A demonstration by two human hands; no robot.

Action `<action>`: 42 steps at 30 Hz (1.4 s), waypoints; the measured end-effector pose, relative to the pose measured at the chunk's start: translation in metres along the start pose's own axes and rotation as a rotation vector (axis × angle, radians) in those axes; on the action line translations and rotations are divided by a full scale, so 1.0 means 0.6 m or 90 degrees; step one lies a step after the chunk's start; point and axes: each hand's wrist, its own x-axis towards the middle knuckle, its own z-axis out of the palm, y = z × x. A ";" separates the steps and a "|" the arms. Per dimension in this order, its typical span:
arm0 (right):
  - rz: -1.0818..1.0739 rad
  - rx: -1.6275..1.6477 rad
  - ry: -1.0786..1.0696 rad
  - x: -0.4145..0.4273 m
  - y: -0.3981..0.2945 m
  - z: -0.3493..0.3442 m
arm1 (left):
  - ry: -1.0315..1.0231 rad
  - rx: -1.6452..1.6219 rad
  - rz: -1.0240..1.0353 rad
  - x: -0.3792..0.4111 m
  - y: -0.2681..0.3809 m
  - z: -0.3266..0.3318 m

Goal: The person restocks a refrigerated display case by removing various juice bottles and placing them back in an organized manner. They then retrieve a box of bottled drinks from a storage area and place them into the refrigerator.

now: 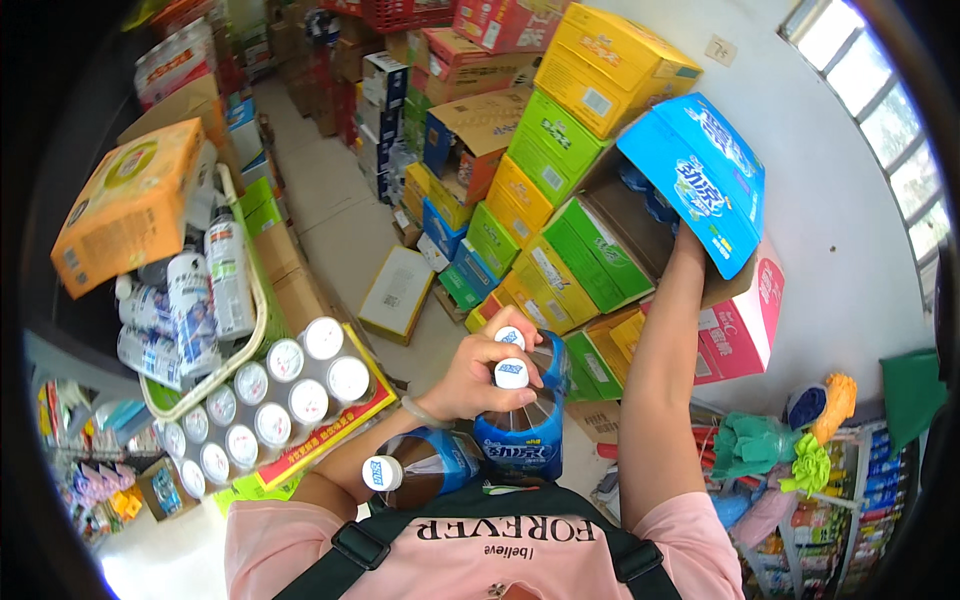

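My left hand (480, 367) grips two large plastic bottles by their white-capped necks. The nearer bottle (517, 446) has a blue label and brown contents; the farther bottle (553, 360) is partly behind it. A third bottle (431, 466) of the same kind lies tilted between my left forearm and my chest. My right arm reaches into an opened blue carton (694, 169) on the stack by the wall. Only the wrist of my right hand (687, 244) shows; its fingers are hidden behind the flap. Blue-wrapped items (643, 189) show inside.
Stacked drink cartons (570, 281) stand against the wall. To my left, a shrink-wrapped pack of white-lidded containers (289, 401) sits below a green basket (251, 330) of bottles with an orange box (124, 202). A yellow-edged box (396, 294) lies on the floor. Shelves (817, 517) are at lower right.
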 end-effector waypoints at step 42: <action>-0.074 0.337 -1.806 -1.714 -0.575 0.271 | 0.835 0.619 0.045 -1.061 0.695 0.055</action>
